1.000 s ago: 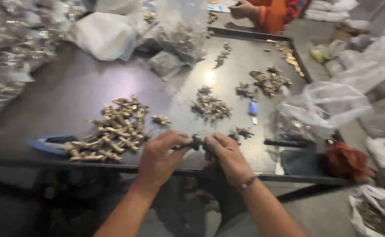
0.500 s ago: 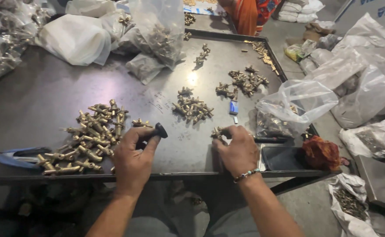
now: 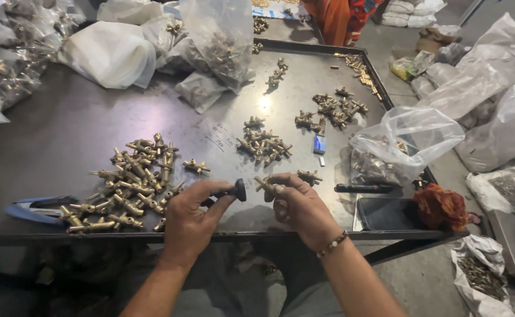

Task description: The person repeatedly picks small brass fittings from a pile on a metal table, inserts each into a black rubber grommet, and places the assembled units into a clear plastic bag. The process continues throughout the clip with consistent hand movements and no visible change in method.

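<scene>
Left hand [image 3: 190, 220] is curled tight round a black-tipped tool [image 3: 234, 190], its dark end aimed at the brass fitting [image 3: 267, 185] pinched in the right hand [image 3: 300, 205] fingers, both just above the near table edge [image 3: 152, 238]. Brass pile [image 3: 129, 182] lies left, blue pliers [image 3: 34, 209] beyond.

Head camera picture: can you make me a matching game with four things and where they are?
Things:
1. black-tipped tool
2. brass fitting
3. blue pliers
4. dark phone

Places:
A. table's right front corner
B. in the left hand
C. far left, beside the big brass pile
D. in the right hand

Pairs: 1-B, 2-D, 3-C, 4-A
</scene>
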